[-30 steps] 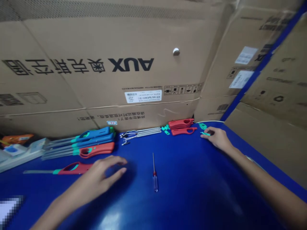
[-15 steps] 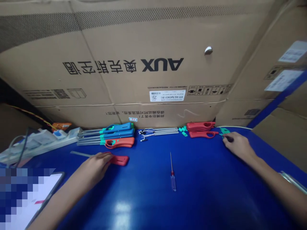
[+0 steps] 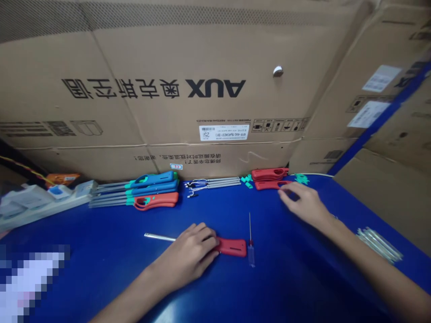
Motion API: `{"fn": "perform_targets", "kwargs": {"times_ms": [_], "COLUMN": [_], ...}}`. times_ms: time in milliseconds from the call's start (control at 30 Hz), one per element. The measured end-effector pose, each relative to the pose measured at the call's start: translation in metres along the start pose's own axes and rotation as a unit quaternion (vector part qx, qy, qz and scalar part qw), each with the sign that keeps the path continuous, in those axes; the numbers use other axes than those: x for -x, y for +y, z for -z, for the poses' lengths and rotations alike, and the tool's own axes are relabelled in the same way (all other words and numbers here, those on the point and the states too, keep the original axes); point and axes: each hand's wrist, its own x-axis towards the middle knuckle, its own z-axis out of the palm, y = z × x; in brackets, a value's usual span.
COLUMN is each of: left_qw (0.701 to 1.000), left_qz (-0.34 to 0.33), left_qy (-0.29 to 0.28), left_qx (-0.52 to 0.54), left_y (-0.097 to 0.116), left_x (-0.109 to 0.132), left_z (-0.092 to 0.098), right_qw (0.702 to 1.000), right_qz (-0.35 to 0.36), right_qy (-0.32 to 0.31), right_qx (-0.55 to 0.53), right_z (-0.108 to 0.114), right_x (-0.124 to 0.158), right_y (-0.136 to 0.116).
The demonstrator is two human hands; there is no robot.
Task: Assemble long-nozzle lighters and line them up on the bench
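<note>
My left hand [image 3: 198, 246] is closed round a red long-necked lighter [image 3: 232, 246], palm down, low over the blue table. The lighter's metal tube [image 3: 160, 237] points left, and its middle is hidden under my fingers. My right hand [image 3: 305, 202] has its fingertips pinched together at the right end of a red lighter casing [image 3: 267, 185]. Whatever lies between those fingertips is hidden. Small green plastic parts [image 3: 301, 178] lie just behind the right hand. Close to the red handle's right end is a screwdriver [image 3: 251, 255] with a clear handle.
Blue and orange-red lighters [image 3: 156, 200] are stacked at the back left, near a power strip [image 3: 50, 206]. Metal tubes with wires [image 3: 220, 183] and green pieces [image 3: 247, 181] lie at the back. Clear tubes [image 3: 380, 244] are at right. A cardboard wall [image 3: 161, 54] stands behind.
The left hand has brought the red lighter rightward and nearer, beside the screwdriver. My right hand has moved left from the green parts to the red casing. The view has shifted slightly.
</note>
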Motion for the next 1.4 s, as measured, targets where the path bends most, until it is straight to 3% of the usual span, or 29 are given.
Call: {"fn": "perform_targets", "kwargs": {"times_ms": [133,233,300,433,533,700,867,1067,1200,1300,1400], "left_qw": [0.999,0.999,0.999,0.996,0.996,0.995,0.996,0.997,0.998,0.997,0.998], "left_qz": [-0.018,0.008,0.037,0.058,0.043,0.038,0.044,0.045,0.047,0.043,0.025], "left_qy": [0.021,0.027,0.020,0.012,0.021,0.042,0.047,0.013,0.033,0.062,0.055], "left_qx": [0.023,0.019,0.028,0.062,0.079,0.077,0.062,0.054,0.039,0.029,0.027], "left_y": [0.002,-0.003,-0.009,-0.020,-0.022,-0.017,-0.013,-0.011,-0.010,-0.002,0.010], "left_x": [0.000,0.008,0.013,0.020,0.020,0.019,0.017,0.018,0.020,0.012,-0.005], "left_z": [-0.004,0.000,0.003,0.003,-0.002,-0.007,-0.009,-0.003,0.000,-0.002,-0.004], "right_qw": [0.992,0.980,0.970,0.922,0.903,0.897,0.917,0.891,0.898,0.900,0.887], "right_qz": [0.084,0.070,0.024,-0.078,-0.081,-0.049,0.047,0.126,0.055,-0.026,-0.042], "right_qy": [-0.076,-0.174,-0.242,-0.372,-0.421,-0.430,-0.395,-0.434,-0.424,-0.347,-0.282], "right_qx": [-0.052,-0.065,-0.024,0.070,0.017,-0.093,-0.033,0.049,-0.103,-0.262,-0.364], "right_z": [0.001,0.008,0.015,0.025,0.024,0.029,0.034,0.036,0.045,0.045,0.039], "right_x": [0.013,0.020,0.025,0.036,0.045,0.059,0.075,0.065,0.048,0.042,0.039], "right_y": [-0.048,-0.081,-0.098,-0.108,-0.097,-0.084,-0.087,-0.096,-0.099,-0.104,-0.112]}}
